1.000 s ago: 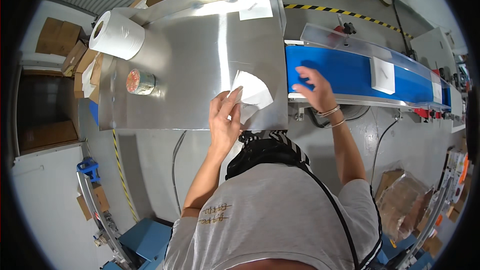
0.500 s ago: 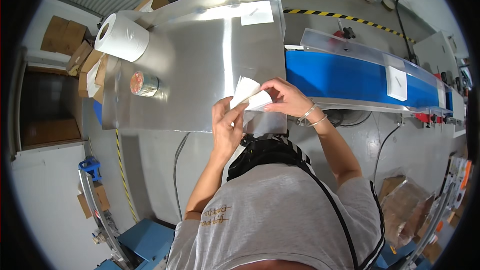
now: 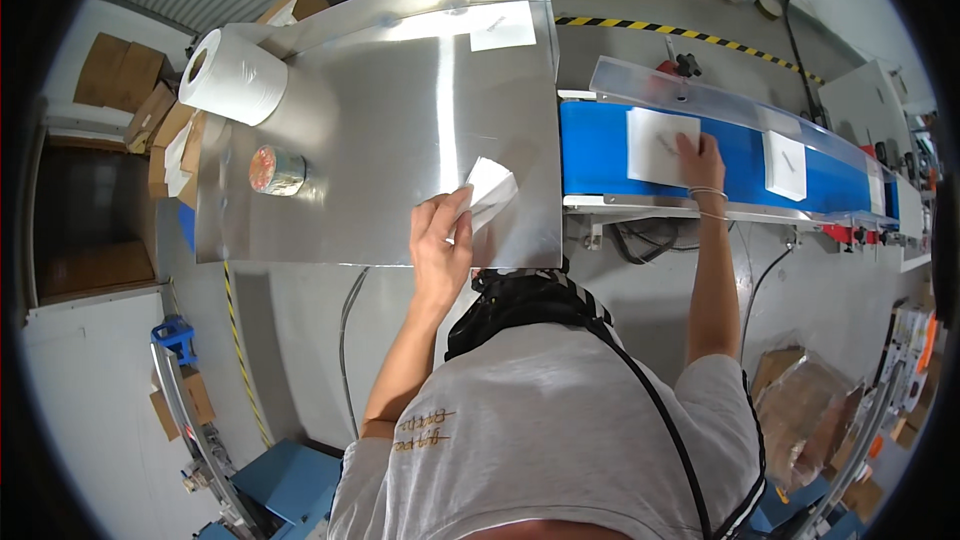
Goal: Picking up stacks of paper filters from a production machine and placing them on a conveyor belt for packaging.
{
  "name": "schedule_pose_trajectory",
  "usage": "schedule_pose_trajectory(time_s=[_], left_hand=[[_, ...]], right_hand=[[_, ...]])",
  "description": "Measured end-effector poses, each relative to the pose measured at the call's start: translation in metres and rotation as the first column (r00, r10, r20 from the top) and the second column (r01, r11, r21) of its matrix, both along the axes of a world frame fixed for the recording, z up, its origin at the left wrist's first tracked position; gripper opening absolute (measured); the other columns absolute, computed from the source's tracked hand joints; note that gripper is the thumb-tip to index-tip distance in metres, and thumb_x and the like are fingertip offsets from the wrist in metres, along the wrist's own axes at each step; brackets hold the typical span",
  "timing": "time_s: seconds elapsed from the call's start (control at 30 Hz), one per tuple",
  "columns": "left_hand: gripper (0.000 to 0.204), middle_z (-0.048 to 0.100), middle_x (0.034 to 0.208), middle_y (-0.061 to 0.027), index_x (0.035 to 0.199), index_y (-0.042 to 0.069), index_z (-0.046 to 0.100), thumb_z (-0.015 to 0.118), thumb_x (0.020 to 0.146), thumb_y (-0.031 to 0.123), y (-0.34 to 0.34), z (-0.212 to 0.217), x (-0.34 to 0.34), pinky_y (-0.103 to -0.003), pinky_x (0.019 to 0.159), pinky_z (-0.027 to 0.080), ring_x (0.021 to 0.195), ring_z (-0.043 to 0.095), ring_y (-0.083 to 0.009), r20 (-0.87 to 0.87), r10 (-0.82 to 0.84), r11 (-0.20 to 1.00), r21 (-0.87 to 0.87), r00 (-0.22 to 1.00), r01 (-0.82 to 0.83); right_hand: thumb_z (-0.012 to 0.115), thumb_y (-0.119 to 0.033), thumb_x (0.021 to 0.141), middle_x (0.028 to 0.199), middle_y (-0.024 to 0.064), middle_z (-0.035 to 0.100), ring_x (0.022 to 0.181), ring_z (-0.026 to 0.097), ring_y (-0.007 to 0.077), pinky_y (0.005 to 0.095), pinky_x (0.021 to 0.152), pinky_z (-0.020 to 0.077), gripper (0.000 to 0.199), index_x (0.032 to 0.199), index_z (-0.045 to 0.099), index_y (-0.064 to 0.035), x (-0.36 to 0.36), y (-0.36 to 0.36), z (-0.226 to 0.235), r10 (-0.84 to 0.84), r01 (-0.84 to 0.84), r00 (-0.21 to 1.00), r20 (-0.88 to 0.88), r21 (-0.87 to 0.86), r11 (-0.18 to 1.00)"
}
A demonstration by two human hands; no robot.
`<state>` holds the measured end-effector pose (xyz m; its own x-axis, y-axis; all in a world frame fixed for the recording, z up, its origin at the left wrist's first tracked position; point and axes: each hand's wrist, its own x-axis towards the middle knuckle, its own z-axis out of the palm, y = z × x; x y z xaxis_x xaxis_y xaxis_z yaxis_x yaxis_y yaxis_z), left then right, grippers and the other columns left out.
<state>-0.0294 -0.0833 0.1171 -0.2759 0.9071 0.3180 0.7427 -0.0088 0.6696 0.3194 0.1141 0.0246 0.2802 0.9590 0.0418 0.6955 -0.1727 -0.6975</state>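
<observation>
My left hand (image 3: pixel 440 245) is closed around a small bunch of folded white sheets (image 3: pixel 492 188), held over the front right part of the metal table (image 3: pixel 360 140). Out to the right, my right hand (image 3: pixel 704 165) reaches over the blue conveyor belt (image 3: pixel 600 145). Its bent fingers grip a flat white sheet (image 3: pixel 652 160) at the right edge, with the sheet lying on or just above the belt. Farther along the belt lies a white packet (image 3: pixel 785 165) with a small dark mark.
A large white roll (image 3: pixel 235 78) and a tape roll (image 3: pixel 277 170) stand on the table's left side. Another white sheet (image 3: pixel 503 26) lies at its far right corner. A clear guard rail (image 3: pixel 690 90) runs along the belt's far side. Cardboard boxes (image 3: pixel 120 75) are stacked at far left.
My right hand has left the bunch of sheets and swung right over the belt, where a white sheet now is. My left hand keeps the folded sheets.
</observation>
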Motion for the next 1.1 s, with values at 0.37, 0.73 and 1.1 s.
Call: schedule_pose_trajectory(time_s=[0.37, 0.73, 1.1], left_hand=[[0.04, 0.063, 0.085, -0.0109, 0.112, 0.008, 0.064, 0.063, 0.075, -0.007, 0.017, 0.004, 0.002, -0.038, 0.079, 0.048, 0.088, 0.059, -0.0284, -0.015, -0.234, 0.972, -0.003, 0.972, 0.234], [0.043, 0.063, 0.099, -0.0121, 0.124, 0.008, 0.057, 0.063, 0.081, 0.001, 0.017, -0.01, 0.013, -0.035, 0.08, 0.05, 0.089, 0.061, -0.0251, 0.162, -0.059, 0.985, -0.15, 0.985, 0.083], [0.042, 0.064, 0.098, -0.0162, 0.125, 0.002, 0.055, 0.062, 0.084, 0.004, 0.065, -0.025, 0.065, -0.035, 0.074, 0.053, 0.084, 0.063, -0.0247, 0.186, -0.32, 0.911, -0.207, 0.929, 0.355]], right_hand=[[0.083, -0.022, 0.062, 0.144, 0.014, 0.037, 0.138, 0.024, 0.0354, 0.0451, 0.112, 0.0237, 0.074, 0.126, 0.046, -0.0111, -0.159, -0.062, 0.048, 0.928, -0.925, 0.324, -0.185, 0.143, 0.352], [0.074, -0.024, 0.081, 0.095, 0.0081, 0.065, 0.085, 0.061, 0.0137, 0.0285, 0.075, 0.0503, 0.041, 0.11, 0.057, 0.0008, -0.065, -0.02, 0.005, 0.384, -0.461, 0.754, -0.533, -0.013, 0.887], [0.072, -0.039, 0.081, 0.102, 0.0184, 0.065, 0.093, 0.064, 0.0314, 0.0367, 0.078, 0.0505, 0.058, 0.121, 0.053, -0.0016, 0.173, 0.057, -0.006, -0.356, 0.229, 0.911, 0.209, 0.46, 0.858]])
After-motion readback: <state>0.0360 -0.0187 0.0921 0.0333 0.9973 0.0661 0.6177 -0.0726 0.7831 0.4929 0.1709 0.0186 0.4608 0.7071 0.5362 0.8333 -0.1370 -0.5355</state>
